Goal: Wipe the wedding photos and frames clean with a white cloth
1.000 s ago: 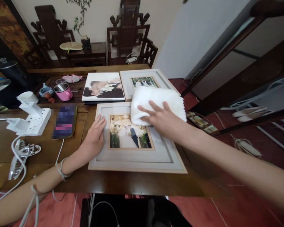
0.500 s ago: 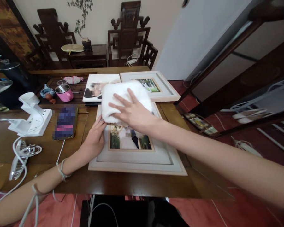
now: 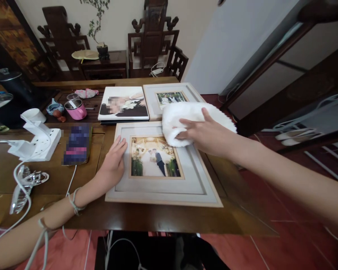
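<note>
Cloth (image 3: 194, 112), held by the right hand (image 3: 210, 135), appears soft and light, best gripped by its folded edge; photo frame (image 3: 160, 185), beneath the flat left hand (image 3: 112, 161), probably stiff and fragile; hold by border.

Front picture frame (image 3: 157, 190) partly hidden by white cloth (image 3: 186, 111), phone screen (image 3: 76, 144) pixelated, right forearm (image 3: 273, 168) cropped

cloth (image 3: 186, 111): white | picture frame (image 3: 157, 187): grey, beige | mug (image 3: 76, 111): pink | table (image 3: 163, 219): brown

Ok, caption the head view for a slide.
Left hand at the left edge of a frame, right hand on a white cloth over its far right corner.
</note>
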The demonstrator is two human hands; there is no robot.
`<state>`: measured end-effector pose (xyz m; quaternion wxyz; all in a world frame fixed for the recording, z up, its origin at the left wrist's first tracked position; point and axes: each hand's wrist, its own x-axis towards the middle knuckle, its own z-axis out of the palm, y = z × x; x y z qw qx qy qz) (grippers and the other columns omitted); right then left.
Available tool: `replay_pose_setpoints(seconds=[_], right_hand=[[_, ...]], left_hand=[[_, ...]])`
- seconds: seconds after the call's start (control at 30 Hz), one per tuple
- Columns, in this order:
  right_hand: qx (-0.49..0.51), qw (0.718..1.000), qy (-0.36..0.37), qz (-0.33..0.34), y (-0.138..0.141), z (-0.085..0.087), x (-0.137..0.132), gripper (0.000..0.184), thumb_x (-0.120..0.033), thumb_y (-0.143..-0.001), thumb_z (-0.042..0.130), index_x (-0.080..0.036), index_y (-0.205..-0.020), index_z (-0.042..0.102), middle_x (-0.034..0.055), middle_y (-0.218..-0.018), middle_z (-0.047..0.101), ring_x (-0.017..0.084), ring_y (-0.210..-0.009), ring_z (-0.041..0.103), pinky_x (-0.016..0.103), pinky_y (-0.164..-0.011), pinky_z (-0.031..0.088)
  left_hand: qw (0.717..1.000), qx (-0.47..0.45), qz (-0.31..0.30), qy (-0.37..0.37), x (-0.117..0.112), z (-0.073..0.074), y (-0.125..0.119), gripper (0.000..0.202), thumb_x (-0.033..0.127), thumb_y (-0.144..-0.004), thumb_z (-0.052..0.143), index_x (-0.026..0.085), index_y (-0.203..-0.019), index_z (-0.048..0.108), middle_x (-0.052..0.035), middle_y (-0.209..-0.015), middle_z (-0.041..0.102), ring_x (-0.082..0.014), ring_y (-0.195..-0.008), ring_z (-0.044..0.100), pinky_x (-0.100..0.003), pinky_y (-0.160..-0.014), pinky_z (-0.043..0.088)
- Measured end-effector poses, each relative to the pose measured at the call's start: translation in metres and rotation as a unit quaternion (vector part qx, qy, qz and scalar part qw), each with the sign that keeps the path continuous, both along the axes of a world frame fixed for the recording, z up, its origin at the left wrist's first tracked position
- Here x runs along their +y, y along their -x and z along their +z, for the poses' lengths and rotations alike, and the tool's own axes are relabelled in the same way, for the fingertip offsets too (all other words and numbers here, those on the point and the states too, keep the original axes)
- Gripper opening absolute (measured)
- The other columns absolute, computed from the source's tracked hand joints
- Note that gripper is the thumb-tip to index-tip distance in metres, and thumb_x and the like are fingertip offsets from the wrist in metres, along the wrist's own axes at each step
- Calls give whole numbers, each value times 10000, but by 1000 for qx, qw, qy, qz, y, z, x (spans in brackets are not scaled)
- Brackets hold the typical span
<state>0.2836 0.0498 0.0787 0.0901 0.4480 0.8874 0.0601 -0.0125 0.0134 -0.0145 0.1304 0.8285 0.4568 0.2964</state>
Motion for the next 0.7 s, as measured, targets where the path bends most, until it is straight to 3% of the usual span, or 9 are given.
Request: replay_pose_setpoints(seconds=[0.07, 0.2, 0.3, 0.4, 0.5, 0.7], right_hand=[[0, 1000, 7, -18, -6, 4, -13, 661, 149, -674, 353, -183, -1130, 697, 147, -1184, 682, 317, -1289, 480, 689, -1083, 205], [0, 999, 46, 9, -6, 6, -60, 613, 117, -631, 417, -227, -1030, 729, 93, -1218, 670, 316, -1308, 459, 669, -1084, 270], [41, 996, 73, 18, -8, -4, -100, 533, 79, -639, 465, -285, -904, 750, 54, -1249, 653, 320, -1266, 505, 647, -1090, 284], [91, 992, 84, 7, -15, -13, -120, 465, 35, -638, 509, -322, -813, 749, 26, -1206, 680, 317, -1237, 533, 617, -1128, 229], [92, 992, 80, -19, -16, -8, -110, 519, 58, -583, 488, -320, -829, 744, 24, -1117, 720, 299, -1250, 525, 593, -1142, 218], [-9, 999, 29, -40, -3, 5, -41, 691, 117, -627, 380, -211, -1157, 677, 126, -1203, 673, 283, -1339, 423, 651, -1069, 294]], left_hand=[[1000, 0, 1, -6, -1, 1, 0, 553, -4, -840, 358, 121, -1362, 489, -135, -1425, 505, -266, -1421, 304, -518, -1159, 298], [1000, -10, -3, -9, 0, -1, 1, 558, 5, -851, 370, 157, -1378, 472, -121, -1438, 492, -259, -1420, 311, -518, -1160, 291], [1000, -8, -5, -8, 1, -1, 2, 553, 10, -852, 369, 150, -1377, 473, -126, -1432, 498, -257, -1423, 304, -520, -1163, 280], [1000, 4, -8, 2, 1, 0, 2, 554, 13, -847, 368, 138, -1376, 474, -132, -1436, 491, -262, -1428, 292, -529, -1161, 274], [1000, 24, -8, 10, 2, 2, 1, 539, 23, -854, 360, 123, -1370, 482, -139, -1447, 476, -267, -1435, 267, -521, -1163, 274], [999, 47, -6, 13, 3, 3, 1, 509, 30, -857, 352, 54, -1345, 495, -191, -1440, 469, -300, -1431, 254, -527, -1160, 274]])
